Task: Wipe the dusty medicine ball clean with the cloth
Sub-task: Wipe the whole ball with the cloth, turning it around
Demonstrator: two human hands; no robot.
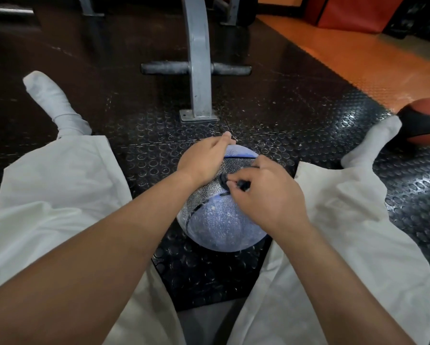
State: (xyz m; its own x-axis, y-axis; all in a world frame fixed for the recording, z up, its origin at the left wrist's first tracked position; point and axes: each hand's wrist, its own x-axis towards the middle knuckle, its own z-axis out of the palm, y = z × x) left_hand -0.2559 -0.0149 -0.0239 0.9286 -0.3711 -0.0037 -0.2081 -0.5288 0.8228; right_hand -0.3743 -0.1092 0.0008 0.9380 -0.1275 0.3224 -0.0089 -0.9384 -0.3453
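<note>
The dusty blue and grey textured medicine ball (pixel 221 222) sits on the black studded rubber floor (pixel 283 115) between my spread legs. It is near me and a little right of centre, so both arms reach it without leaning.

My left hand (pixel 204 158) lies palm-down over the ball's far left top. It holds nothing and presses on the ball, I judge to stop it rolling or turning while I rub. The fingers run over the far curve, out of my view.

My right hand (pixel 268 195) is curled and pinches a small bunched black cloth (pixel 242 186) against the upper right of the ball. Most of the cloth is hidden under my fingers. Bunching it gives a firm pad for scrubbing into the pattern.

The near face still shows pale dust and specks, so I reckon much wiping remains.

I can read no brand or label on the medicine ball. A second orange and black ball (pixel 423 125) lies far right by my foot. It has white lettering at the frame edge, cut off and too small to read.

A grey steel machine post (pixel 199 70) stands on the floor beyond the medicine ball.
</note>
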